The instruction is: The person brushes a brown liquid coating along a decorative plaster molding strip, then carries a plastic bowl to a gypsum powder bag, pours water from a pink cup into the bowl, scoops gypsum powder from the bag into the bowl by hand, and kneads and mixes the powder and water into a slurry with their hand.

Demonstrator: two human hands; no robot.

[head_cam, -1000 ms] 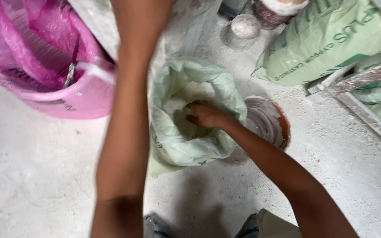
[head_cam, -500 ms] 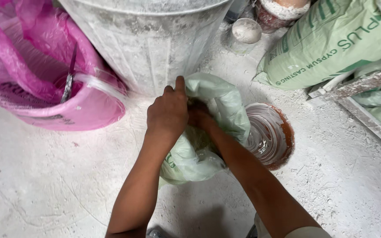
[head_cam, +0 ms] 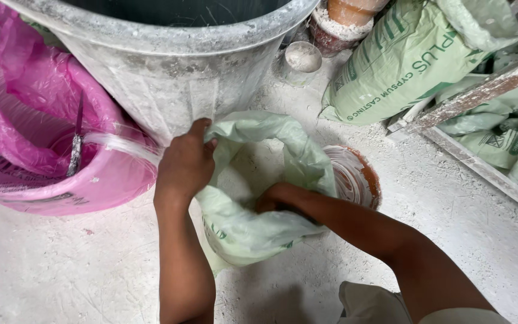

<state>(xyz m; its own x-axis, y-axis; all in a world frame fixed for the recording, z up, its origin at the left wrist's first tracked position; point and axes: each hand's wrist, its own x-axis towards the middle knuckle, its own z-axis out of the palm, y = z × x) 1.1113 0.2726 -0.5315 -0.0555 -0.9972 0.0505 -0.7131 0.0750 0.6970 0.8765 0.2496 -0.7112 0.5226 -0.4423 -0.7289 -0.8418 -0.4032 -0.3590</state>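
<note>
An open pale green sack (head_cam: 253, 231) stands on the dusty white floor in front of me, with white powder inside. My left hand (head_cam: 184, 165) grips the sack's left rim and holds the mouth apart. My right hand (head_cam: 272, 198) reaches down into the sack; its fingers are hidden by the folded edge, so I cannot tell whether it holds anything.
A large powder-caked grey tub (head_cam: 169, 66) stands right behind the sack. A pink plastic bag (head_cam: 49, 150) with a thin tool in it lies to the left. A brown bowl (head_cam: 358, 177) sits beside the sack on the right. Filled green sacks (head_cam: 403, 60) and a small cup (head_cam: 303, 59) are at the back right.
My left arm came down from over the tub and took hold of the sack's rim. My right hand stays inside the sack. The view has moved closer.
</note>
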